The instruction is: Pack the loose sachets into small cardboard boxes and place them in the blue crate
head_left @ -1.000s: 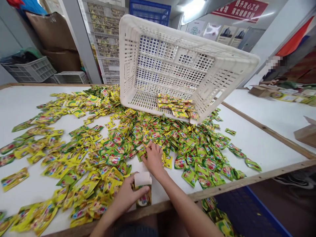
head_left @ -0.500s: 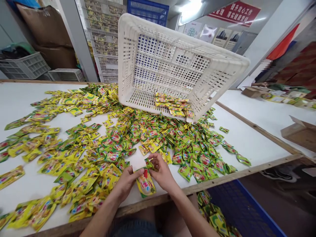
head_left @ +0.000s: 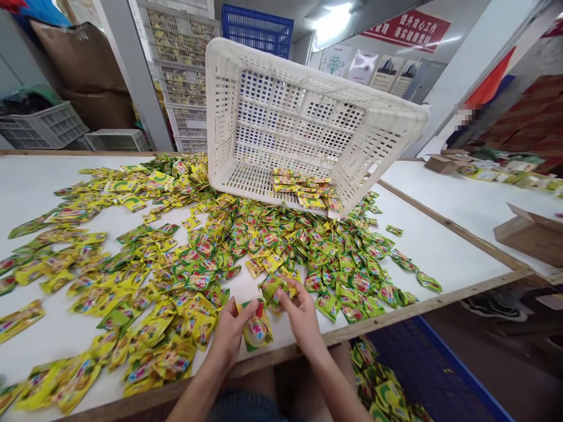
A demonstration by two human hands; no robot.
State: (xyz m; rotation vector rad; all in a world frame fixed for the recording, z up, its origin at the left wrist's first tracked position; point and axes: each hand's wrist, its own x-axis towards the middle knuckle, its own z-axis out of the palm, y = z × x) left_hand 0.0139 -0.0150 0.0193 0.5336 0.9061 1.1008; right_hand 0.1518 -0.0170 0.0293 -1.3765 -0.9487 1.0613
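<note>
My left hand is closed on a flat printed pouch, yellow and green with a red patch near its top, its thumb pressed on the front. The pouch is by the table's near edge. Just right of it, my right hand pinches a small green candy packet between thumb and fingers. That packet is apart from the pouch's upper edge. Beyond both hands spreads a heap of green packets with watermelon-like pictures. Yellow packets lie to the left of my left hand.
A white plastic crate is tipped toward me on the heap, some yellow packets inside. Below the table edge at right stands a blue crate with packets. An open cardboard box sits on the right-hand table.
My right hand has moved a little right, away from the pouch, and the green packet in its fingers now shows clearly. My left hand still holds the pouch, which is tilted slightly differently.
</note>
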